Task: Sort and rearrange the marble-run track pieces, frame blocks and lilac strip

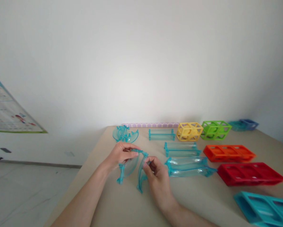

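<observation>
Teal piece [130, 167] pinched in left hand [119, 155], second piece [140, 173] in right hand [160, 181]; joined or not, unclear; other pieces [187, 162] lie on bench [122, 206].

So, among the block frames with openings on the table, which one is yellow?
The yellow frame is the one directly left of the green frame; no other frame there has its colour.

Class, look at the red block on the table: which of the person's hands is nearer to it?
Right. The right hand is to the left of the red block, short of it; the left hand is farther left, beyond the right hand.
</observation>
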